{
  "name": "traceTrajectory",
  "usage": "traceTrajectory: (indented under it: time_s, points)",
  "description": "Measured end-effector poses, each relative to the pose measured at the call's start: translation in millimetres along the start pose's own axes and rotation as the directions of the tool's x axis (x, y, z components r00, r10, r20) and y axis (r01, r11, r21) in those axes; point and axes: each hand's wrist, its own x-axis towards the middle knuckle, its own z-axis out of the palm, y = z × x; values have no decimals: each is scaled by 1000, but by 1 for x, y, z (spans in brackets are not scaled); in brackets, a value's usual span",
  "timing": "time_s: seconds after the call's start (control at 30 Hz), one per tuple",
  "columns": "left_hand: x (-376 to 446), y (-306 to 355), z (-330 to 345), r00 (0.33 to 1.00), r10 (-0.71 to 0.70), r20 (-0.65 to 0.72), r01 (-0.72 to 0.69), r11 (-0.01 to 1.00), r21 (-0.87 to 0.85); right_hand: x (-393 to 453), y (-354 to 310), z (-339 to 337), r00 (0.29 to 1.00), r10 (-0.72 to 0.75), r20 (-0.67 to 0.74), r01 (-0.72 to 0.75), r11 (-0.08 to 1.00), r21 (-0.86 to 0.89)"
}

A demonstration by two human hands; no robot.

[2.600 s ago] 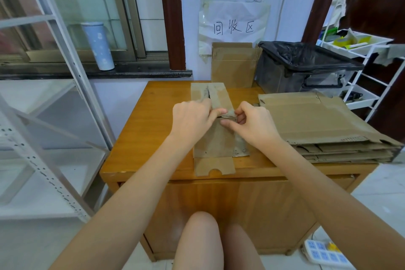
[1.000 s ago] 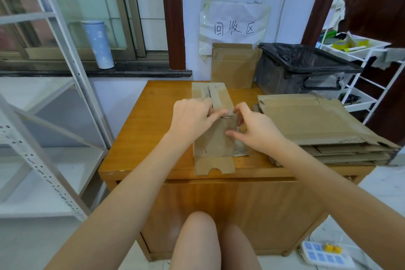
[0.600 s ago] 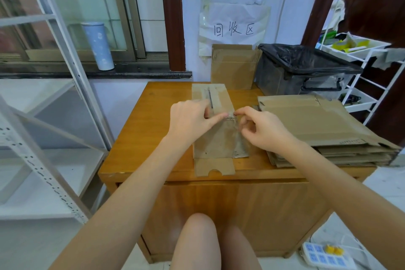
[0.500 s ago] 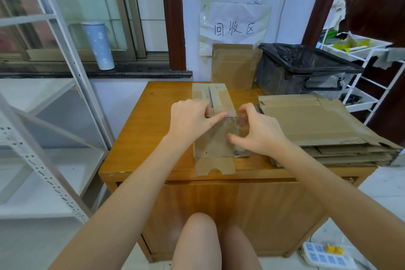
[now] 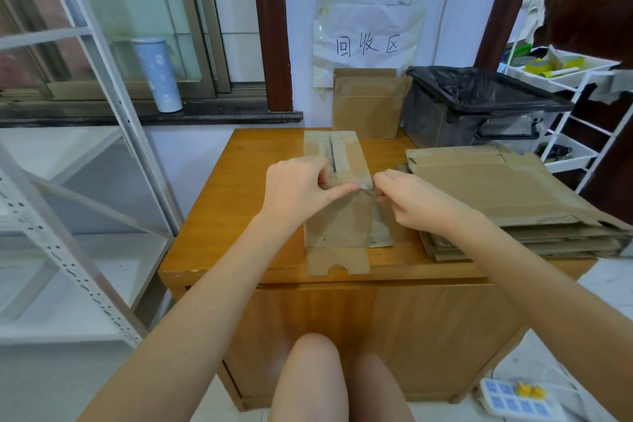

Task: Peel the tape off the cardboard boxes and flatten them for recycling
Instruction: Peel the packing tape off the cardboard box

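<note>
A small brown cardboard box (image 5: 337,219) stands on the wooden table (image 5: 226,202) in front of me, with clear tape across its top. My left hand (image 5: 298,187) rests on the box's top left, its index finger stretched along the near top edge and the other fingers curled. My right hand (image 5: 407,200) pinches a strip of clear tape (image 5: 366,189) at the box's top right corner. The tips of that hand's fingers are partly hidden behind the tape.
A stack of flattened cardboard (image 5: 503,202) lies on the table's right side. Behind stand a folded box (image 5: 366,110) against the wall and a bin lined with a black bag (image 5: 479,103). White shelving (image 5: 85,181) stands left, a white rack (image 5: 579,113) right, a power strip (image 5: 517,401) on the floor.
My right hand has worked at the box's top right corner, shifting down and back up, and now pinches the tape there. My left hand has stayed on the box.
</note>
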Motion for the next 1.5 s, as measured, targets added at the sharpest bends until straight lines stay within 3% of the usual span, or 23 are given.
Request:
traceTrajectory:
  time_s: [0.13, 0.37, 0.53, 0.67, 0.83, 1.03, 1.13, 1.2, 1.3, 1.5]
  points:
    - [4, -4, 3, 998, -16, 55, 14, 999, 37, 3, 3, -13, 997, -72, 31, 75, 988, -135]
    - [8, -3, 3, 994, -40, 104, 35, 998, 56, 6, 11, -39, 978, -158, -139, 123, 965, -230]
    - [13, -5, 1, 989, -89, 119, 80, 993, 81, 12, 12, -35, 963, -28, -267, 45, 997, 58]
    - [14, -2, 3, 989, -97, 115, 86, 992, 94, 21, 4, -33, 981, 126, -150, -32, 859, 512]
    - [19, -1, 3, 982, -140, 125, 128, 986, 103, 29, -2, -37, 993, 106, -48, -54, 785, 618]
    - [20, -6, 5, 972, -212, 103, 211, 977, 23, 39, -7, -26, 990, 118, -72, -33, 707, 707]
    - [21, -8, 2, 965, -225, 135, 227, 974, 4, 43, -11, -21, 994, 90, -68, -25, 762, 647]
    - [22, -11, -2, 948, -243, 204, 260, 964, -59, 45, -13, -19, 996, 53, -75, 0, 814, 581]
    - [23, -18, -10, 905, -234, 356, 344, 895, -284, 46, -15, -16, 996, 48, -81, 10, 803, 596]
    - [10, -34, -18, 894, -168, 416, 423, 622, -658, 52, -32, -9, 997, 24, -80, 28, 802, 596]
